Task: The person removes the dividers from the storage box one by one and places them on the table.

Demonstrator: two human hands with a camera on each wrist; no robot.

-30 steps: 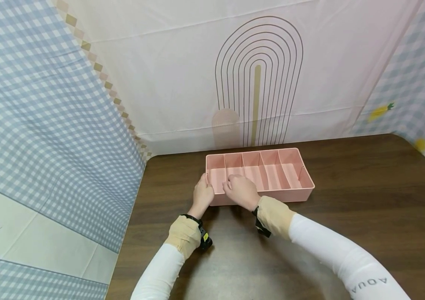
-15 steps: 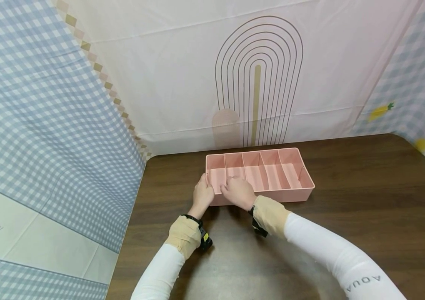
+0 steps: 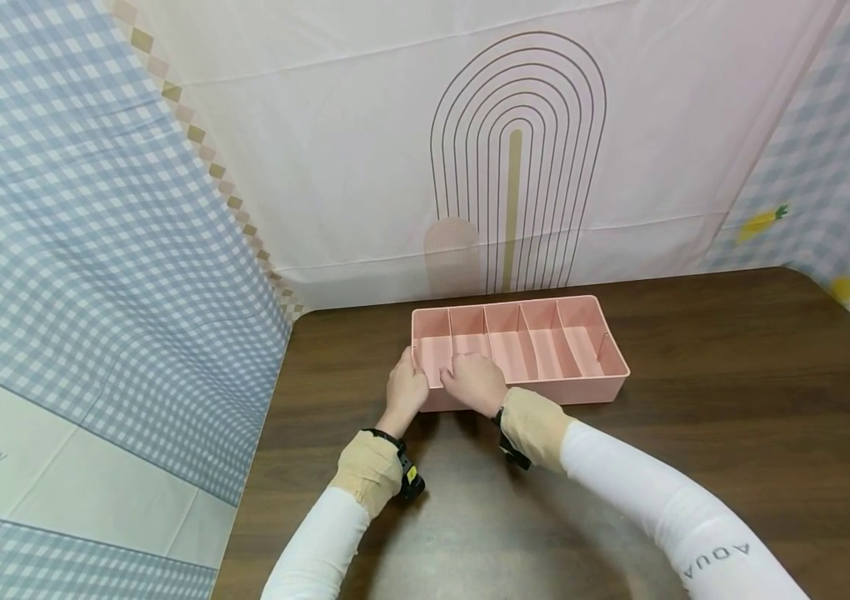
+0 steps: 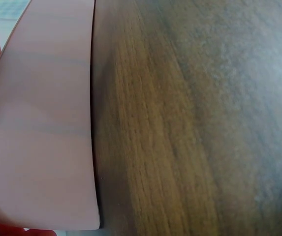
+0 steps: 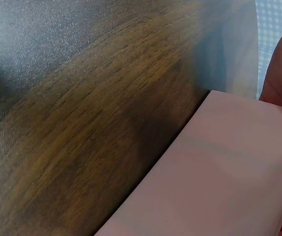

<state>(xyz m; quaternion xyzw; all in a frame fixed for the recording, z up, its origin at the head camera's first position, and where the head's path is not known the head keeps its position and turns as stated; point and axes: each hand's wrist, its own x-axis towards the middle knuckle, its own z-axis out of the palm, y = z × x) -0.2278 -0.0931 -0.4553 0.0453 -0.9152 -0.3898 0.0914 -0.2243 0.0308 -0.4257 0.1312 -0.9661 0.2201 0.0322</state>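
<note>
Fingers of the left hand [image 3: 406,388] and right hand [image 3: 476,383] worked at the pink box's [image 3: 575,390] left end.
The left fingers gripped its near-left corner; the right ones curled over the near rim by the leftmost divider [image 3: 451,332], any pinch hidden. From them the box stretched rightward, long axis side to side on the table [image 3: 732,392], the right hand nearer its middle.
</note>
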